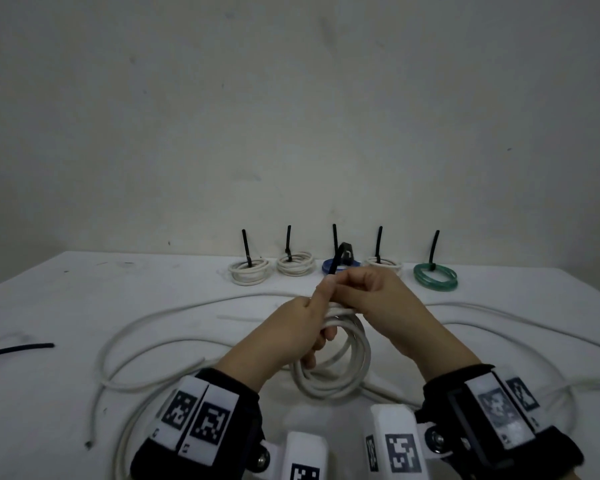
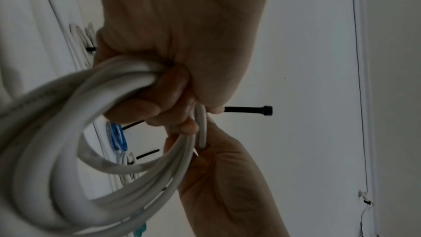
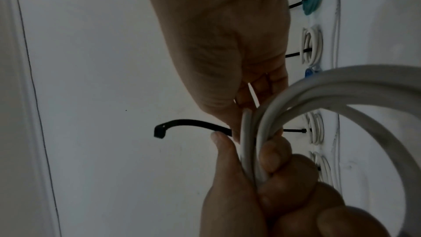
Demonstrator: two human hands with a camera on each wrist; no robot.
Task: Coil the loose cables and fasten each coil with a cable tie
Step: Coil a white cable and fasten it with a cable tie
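Above the desk point(image 1: 84, 299), the left hand point(image 1: 291, 327) grips the white coil point(image 1: 340, 362), fingers curled round its top; the right hand point(image 1: 378, 299) pinches a black cable tie point(image 1: 338, 259) there. Fastening is underway; next, I judge, thread tail into head.

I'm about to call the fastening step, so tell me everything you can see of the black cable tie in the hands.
The black cable tie is a thin, plastic-looking strap with a square locking head at its free end. It is not yet closed into a loop. It sticks out, slightly bowed, beside the white coil, which the left hand grips. The right hand meets it there; the tail is hidden.
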